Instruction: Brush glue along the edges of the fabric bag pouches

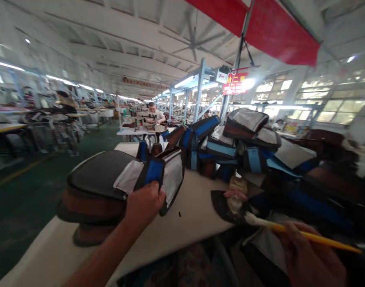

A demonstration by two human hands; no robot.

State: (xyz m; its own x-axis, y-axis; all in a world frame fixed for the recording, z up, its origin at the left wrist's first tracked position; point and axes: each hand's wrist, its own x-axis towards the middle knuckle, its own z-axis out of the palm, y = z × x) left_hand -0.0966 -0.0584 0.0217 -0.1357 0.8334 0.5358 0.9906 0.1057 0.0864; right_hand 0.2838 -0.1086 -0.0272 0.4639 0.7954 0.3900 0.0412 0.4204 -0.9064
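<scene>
My left hand (145,201) grips the edge of a blue-and-black fabric piece with pale lining (173,179), which stands tilted on the table. Beside it lies a stack of dark, brown-sided padded pieces (95,175). In my right hand (312,255), low at the right, is a brush with a yellow handle (316,238) and pale bristles; the hand is slightly blurred. The bristles point towards a small, crusted container with a pink rag round it (236,195), set on a dark scrap. Under the brush is another pale-and-black piece (267,249).
Blue, brown and white fabric pieces (221,145) are heaped along the back and right of the pale table (197,203). A person (155,113) sits at a sewing machine beyond. A green-floored aisle (89,139) runs on the left. Metal frames with lights (200,89) stand behind.
</scene>
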